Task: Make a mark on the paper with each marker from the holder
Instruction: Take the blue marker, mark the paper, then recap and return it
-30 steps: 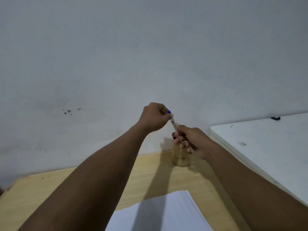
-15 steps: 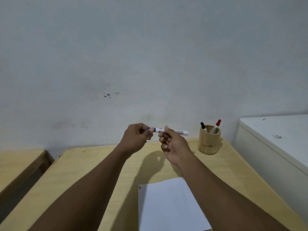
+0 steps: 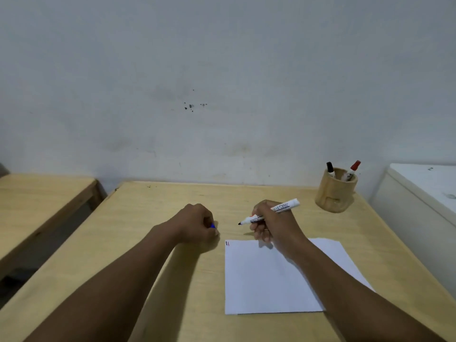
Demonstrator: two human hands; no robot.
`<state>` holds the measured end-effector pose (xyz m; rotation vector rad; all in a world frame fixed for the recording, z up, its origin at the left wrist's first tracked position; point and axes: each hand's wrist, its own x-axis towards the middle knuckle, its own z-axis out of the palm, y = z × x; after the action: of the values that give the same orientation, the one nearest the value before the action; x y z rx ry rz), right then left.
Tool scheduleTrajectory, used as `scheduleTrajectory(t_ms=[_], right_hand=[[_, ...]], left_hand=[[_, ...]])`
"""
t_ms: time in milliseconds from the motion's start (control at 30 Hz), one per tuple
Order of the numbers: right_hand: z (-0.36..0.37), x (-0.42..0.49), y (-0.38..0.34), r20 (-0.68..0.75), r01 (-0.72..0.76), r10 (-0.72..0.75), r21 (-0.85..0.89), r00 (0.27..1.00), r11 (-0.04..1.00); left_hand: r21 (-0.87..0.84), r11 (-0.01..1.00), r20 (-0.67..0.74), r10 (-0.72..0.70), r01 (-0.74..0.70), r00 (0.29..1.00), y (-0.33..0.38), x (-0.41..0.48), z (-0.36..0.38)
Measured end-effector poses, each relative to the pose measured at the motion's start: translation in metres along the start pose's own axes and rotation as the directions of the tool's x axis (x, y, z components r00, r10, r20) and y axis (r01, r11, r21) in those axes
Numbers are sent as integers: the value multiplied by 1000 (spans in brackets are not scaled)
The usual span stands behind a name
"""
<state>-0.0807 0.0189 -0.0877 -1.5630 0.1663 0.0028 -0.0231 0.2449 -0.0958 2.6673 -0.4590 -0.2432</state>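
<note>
The right hand gripped an uncapped white marker, fingers closed around its barrel, tip pointing left and held above the table, just beyond the paper's far edge. The left hand was closed in a fist around a blue cap, which protruded at the fingertips. The paper lay beneath the right wrist, with small marks at its far-left corner. The wooden holder stood beyond and right of the right-hand fingers, containing a black-capped marker and a red-capped marker.
</note>
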Motion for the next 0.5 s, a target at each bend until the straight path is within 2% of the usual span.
scheduleTrajectory(t_ms=[133, 267, 500], right_hand=[[14, -11, 21, 56, -21, 24, -56, 998, 998], [13, -10, 33, 12, 37, -36, -96, 999, 995], [17, -12, 40, 45, 92, -87, -145, 995, 985]], left_hand=[[-81, 996, 38, -20, 23, 999, 3, -4, 9], [-211, 975, 129, -48, 75, 990, 5, -7, 10], [-117, 989, 223, -60, 88, 973, 6, -7, 7]])
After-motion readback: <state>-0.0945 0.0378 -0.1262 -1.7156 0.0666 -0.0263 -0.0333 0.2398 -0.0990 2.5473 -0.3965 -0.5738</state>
